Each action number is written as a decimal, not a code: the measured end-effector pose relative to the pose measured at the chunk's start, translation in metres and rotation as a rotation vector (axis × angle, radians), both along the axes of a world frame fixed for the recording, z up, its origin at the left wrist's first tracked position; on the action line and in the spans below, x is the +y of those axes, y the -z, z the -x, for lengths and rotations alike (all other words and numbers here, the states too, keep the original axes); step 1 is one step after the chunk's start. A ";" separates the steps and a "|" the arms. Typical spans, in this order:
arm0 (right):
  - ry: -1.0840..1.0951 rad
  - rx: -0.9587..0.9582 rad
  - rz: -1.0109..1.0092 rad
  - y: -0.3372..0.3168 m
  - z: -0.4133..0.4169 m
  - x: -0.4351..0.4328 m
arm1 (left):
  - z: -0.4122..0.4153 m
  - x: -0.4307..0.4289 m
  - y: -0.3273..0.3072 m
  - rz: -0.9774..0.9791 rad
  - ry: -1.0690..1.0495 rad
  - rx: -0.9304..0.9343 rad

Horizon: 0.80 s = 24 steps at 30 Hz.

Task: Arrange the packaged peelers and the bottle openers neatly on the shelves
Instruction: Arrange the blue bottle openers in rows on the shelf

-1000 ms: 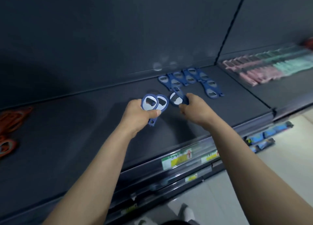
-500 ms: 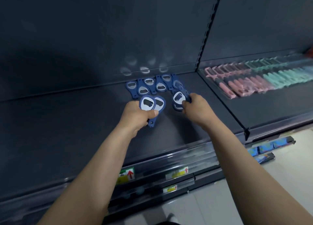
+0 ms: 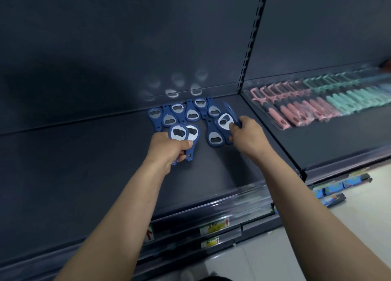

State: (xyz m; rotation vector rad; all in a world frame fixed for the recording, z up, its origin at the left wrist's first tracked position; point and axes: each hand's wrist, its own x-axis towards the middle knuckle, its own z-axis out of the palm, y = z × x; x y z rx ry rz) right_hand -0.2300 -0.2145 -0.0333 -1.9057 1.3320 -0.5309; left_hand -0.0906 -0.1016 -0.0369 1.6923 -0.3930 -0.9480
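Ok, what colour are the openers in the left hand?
The openers in the left hand are dark blue with silvery metal centres, clearest in the head view.

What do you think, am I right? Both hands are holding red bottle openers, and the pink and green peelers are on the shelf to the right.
Not quite: the bottle openers are blue, not red. The head view shows the left hand and the right hand both holding blue ones, and the pink and green peelers are on the shelf to the right.

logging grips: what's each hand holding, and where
Left hand grips two bottle openers by their handles; right hand holds a third opener by its handle.
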 end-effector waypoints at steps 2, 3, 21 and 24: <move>0.032 -0.020 0.001 0.001 0.001 -0.003 | -0.001 -0.005 0.001 0.011 0.007 0.021; 0.047 -0.034 0.003 0.001 0.001 -0.005 | -0.001 -0.007 0.002 0.014 0.009 0.027; -0.179 -0.031 0.039 -0.008 -0.007 -0.058 | 0.019 -0.025 0.000 -0.051 -0.209 0.032; -0.226 -0.019 0.036 -0.008 -0.005 -0.064 | 0.027 -0.028 0.001 -0.057 -0.257 0.019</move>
